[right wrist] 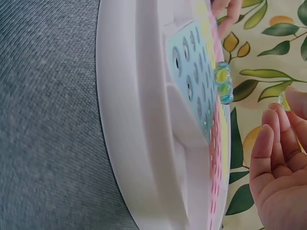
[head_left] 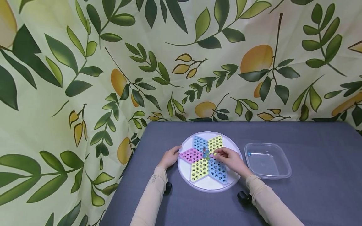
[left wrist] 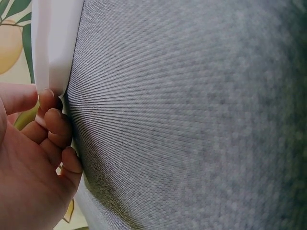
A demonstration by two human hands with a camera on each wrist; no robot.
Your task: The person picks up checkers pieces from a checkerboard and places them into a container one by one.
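A round white Chinese checkers board lies on the table, its star made of pink, yellow and blue sections full of holes. Several glass marbles cluster at the star's centre; in the right wrist view these marbles stand up from the surface. My left hand holds the board's left rim between thumb and fingers, seen close in the left wrist view. Over the right part of the star, my right hand pinches a clear marble with yellow-green inside, raised above the holes.
To the right of the board stands a clear plastic container with a blue marble near its left wall. Grey cloth covers the table. A leaf-and-fruit patterned curtain hangs behind it and along the left.
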